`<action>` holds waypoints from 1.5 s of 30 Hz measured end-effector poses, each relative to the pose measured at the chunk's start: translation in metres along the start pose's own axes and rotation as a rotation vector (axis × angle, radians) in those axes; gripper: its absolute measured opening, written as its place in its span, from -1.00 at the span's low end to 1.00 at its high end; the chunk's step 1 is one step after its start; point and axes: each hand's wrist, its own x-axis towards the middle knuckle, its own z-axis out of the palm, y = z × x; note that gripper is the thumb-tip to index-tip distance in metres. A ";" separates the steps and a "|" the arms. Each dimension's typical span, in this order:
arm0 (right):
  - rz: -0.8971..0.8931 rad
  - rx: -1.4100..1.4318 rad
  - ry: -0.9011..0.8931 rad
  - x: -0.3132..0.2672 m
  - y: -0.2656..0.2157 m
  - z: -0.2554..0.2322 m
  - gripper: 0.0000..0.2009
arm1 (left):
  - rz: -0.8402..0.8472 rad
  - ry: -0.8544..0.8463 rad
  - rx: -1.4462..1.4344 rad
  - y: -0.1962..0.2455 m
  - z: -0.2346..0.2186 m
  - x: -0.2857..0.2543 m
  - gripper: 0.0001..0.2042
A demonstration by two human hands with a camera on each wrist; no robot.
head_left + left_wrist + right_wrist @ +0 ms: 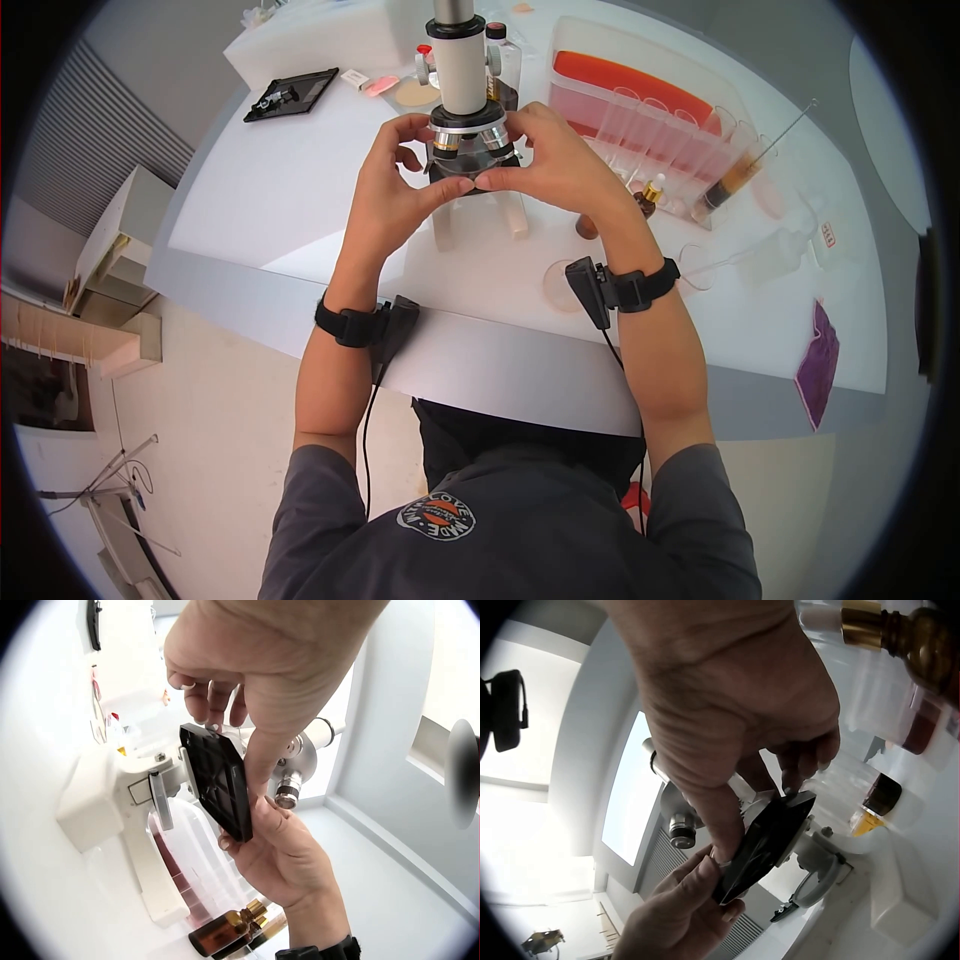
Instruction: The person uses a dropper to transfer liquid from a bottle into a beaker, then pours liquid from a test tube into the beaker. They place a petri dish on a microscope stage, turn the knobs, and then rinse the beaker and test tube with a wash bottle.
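A white microscope (462,75) with silver objectives (468,140) stands upright at the table's far middle. Its square black stage (217,776) shows its ribbed underside in the left wrist view. My left hand (395,195) curves round the stage's left side, and my right hand (565,170) round its right side. Both thumbs lie along the near edge, tips meeting in front of the objectives. Other fingers reach past the stage's sides, as the right wrist view of the stage (769,840) shows. Something clear sits on the stage between the hands, partly hidden by them.
Right of the microscope stand a rack of test tubes (670,140), a tub with an orange-red lining (640,75) and amber dropper bottles (221,930). A clear dish (562,287) and wash bottle (775,250) lie nearer. A black tray (290,95) is at far left, a purple packet (818,365) at right.
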 end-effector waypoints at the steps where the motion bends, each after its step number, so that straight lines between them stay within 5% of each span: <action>1: 0.006 0.000 -0.011 0.000 0.000 -0.001 -0.37 | -0.002 -0.007 0.007 0.000 -0.001 0.000 -0.18; 5: 0.076 0.047 -0.050 -0.002 -0.003 -0.008 -0.17 | -0.003 -0.030 0.007 0.000 -0.005 -0.001 -0.17; 11: 0.234 0.043 -0.095 -0.016 -0.027 -0.041 -0.23 | -0.002 -0.036 -0.193 0.005 -0.027 0.001 -0.09; 13: 0.152 0.063 -0.056 -0.017 -0.024 -0.049 -0.29 | 0.057 -0.031 -0.286 0.007 -0.034 0.005 -0.15; 16: 0.054 0.069 0.029 -0.017 -0.033 -0.057 -0.40 | 0.095 -0.025 -0.436 0.014 -0.044 0.023 -0.24; 21: 0.042 0.281 0.245 0.005 -0.043 -0.050 -0.55 | 0.117 0.075 -0.278 0.033 -0.047 0.067 -0.62; 26: 0.032 0.314 0.501 0.033 -0.042 -0.032 -0.59 | -0.009 -0.097 -0.104 0.049 -0.057 0.084 -0.60; 45: 0.110 0.429 0.317 0.050 -0.017 -0.019 -0.69 | -0.085 -0.166 0.036 0.017 -0.050 0.090 -0.52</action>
